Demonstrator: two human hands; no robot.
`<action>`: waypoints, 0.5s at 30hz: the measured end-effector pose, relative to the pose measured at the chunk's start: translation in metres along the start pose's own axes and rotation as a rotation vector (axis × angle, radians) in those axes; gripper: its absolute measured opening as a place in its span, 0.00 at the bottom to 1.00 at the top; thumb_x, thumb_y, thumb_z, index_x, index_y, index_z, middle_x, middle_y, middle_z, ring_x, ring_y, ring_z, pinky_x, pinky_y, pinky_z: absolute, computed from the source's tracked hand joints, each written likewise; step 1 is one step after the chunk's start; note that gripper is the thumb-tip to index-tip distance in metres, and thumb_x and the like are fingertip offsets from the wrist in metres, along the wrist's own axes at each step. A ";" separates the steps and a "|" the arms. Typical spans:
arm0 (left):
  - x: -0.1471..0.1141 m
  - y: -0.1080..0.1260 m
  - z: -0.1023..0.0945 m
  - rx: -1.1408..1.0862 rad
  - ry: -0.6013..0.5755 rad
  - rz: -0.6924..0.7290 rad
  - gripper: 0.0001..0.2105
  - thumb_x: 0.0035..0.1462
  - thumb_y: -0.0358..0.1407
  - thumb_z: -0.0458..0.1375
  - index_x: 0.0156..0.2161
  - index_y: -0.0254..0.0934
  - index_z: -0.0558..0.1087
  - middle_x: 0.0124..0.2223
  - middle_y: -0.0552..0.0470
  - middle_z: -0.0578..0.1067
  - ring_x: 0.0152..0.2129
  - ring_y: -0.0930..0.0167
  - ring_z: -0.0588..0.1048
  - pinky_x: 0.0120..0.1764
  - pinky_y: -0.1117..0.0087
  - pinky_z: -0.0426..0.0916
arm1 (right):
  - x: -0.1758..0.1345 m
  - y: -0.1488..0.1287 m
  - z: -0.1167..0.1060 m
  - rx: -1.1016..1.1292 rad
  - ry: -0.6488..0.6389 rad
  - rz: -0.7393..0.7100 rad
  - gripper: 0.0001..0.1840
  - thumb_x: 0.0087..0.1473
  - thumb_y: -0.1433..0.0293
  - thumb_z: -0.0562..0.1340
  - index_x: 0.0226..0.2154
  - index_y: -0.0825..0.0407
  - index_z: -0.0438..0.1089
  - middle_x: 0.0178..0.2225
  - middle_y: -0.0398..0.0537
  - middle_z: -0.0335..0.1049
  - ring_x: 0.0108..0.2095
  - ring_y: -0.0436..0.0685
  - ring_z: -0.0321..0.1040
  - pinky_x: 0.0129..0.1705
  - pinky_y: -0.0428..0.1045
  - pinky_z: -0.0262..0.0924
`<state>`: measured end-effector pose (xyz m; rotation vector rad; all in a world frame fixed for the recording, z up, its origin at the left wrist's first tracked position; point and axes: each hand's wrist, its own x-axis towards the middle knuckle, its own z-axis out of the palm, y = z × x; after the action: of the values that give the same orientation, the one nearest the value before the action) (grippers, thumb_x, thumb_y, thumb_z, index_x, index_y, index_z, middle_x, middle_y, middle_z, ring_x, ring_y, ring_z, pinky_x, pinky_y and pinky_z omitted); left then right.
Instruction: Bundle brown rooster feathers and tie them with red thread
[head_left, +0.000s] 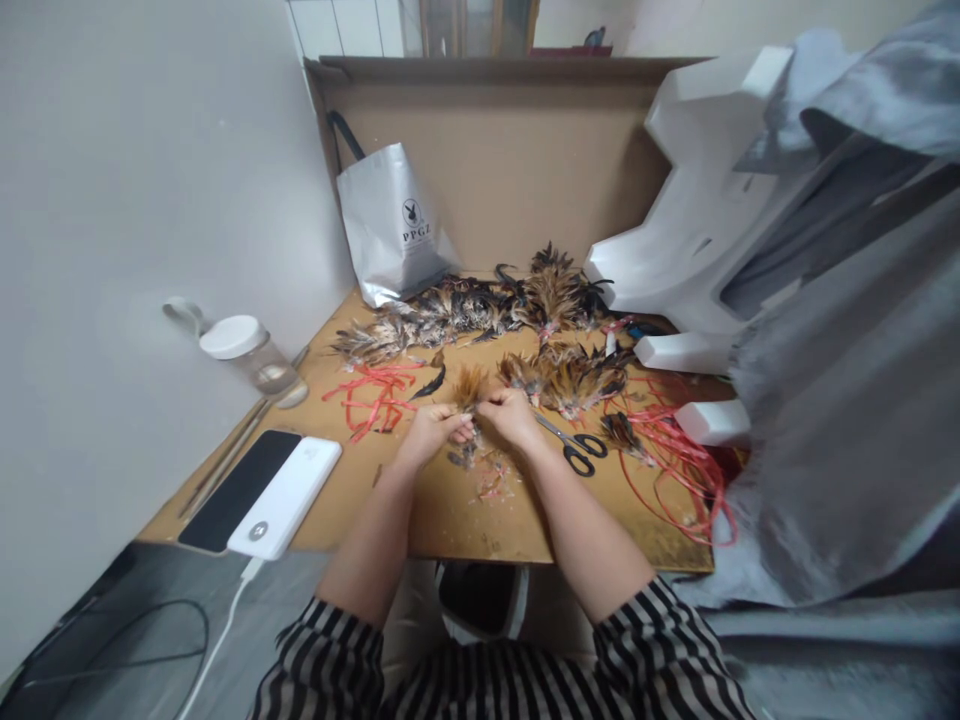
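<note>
My left hand (435, 428) and my right hand (510, 414) meet over the middle of a brown board (450, 515). Together they pinch a small bundle of brown feathers (470, 386), which fans upward from the fingers. Feather scraps and red bits (487, 480) lie on the board just below my hands. Black-handled scissors (576, 446) lie right of my right hand. Piles of brown and black feathers (480, 310) stretch across the far side, with another heap (570, 378) just beyond my right hand.
Red cords lie at the left (375, 395) and in a tangle at the right (679, 465). A phone (240, 488) and a white power bank (286, 495) rest at the front left, a lidded jar (251, 355) beside the wall. A silver bag (394, 230), white foam (697, 220) and grey cloth (847, 400) surround the board.
</note>
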<state>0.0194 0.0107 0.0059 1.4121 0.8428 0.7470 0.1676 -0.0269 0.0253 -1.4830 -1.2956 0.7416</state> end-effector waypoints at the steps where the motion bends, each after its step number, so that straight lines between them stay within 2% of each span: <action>1: 0.000 0.000 0.000 0.003 0.003 0.002 0.11 0.43 0.39 0.61 0.24 0.30 0.72 0.21 0.48 0.74 0.17 0.74 0.71 0.24 0.74 0.67 | 0.000 0.001 0.001 -0.004 0.015 -0.004 0.08 0.37 0.72 0.57 0.12 0.56 0.64 0.13 0.38 0.58 0.18 0.46 0.53 0.21 0.42 0.47; 5: 0.004 0.000 -0.004 -0.009 0.110 -0.007 0.10 0.43 0.38 0.61 0.22 0.30 0.71 0.18 0.50 0.72 0.15 0.76 0.69 0.22 0.76 0.65 | 0.002 0.008 0.004 0.076 -0.013 -0.019 0.09 0.41 0.67 0.59 0.21 0.56 0.71 0.19 0.43 0.67 0.21 0.48 0.59 0.25 0.44 0.53; 8: 0.006 -0.002 -0.006 0.008 0.179 -0.018 0.10 0.44 0.36 0.60 0.21 0.30 0.70 0.17 0.51 0.71 0.13 0.77 0.69 0.21 0.76 0.65 | -0.001 0.006 0.002 -0.006 -0.090 -0.072 0.12 0.45 0.65 0.58 0.26 0.56 0.73 0.23 0.46 0.70 0.23 0.50 0.62 0.27 0.45 0.54; 12: 0.004 -0.004 -0.005 0.131 0.107 0.009 0.08 0.47 0.31 0.56 0.20 0.31 0.68 0.16 0.53 0.70 0.12 0.77 0.68 0.19 0.77 0.63 | -0.014 -0.016 -0.004 -0.429 -0.147 -0.365 0.12 0.51 0.68 0.55 0.27 0.53 0.73 0.28 0.48 0.69 0.29 0.50 0.63 0.33 0.45 0.54; 15: 0.001 -0.004 -0.001 0.207 0.036 0.034 0.08 0.47 0.27 0.52 0.19 0.33 0.67 0.15 0.54 0.69 0.12 0.77 0.68 0.18 0.78 0.63 | -0.022 -0.038 -0.007 -0.800 -0.282 -0.462 0.14 0.53 0.68 0.53 0.26 0.55 0.72 0.30 0.52 0.67 0.29 0.51 0.63 0.31 0.45 0.52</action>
<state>0.0192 0.0121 0.0017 1.6039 0.9479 0.7284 0.1557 -0.0521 0.0600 -1.6006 -2.2218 0.1068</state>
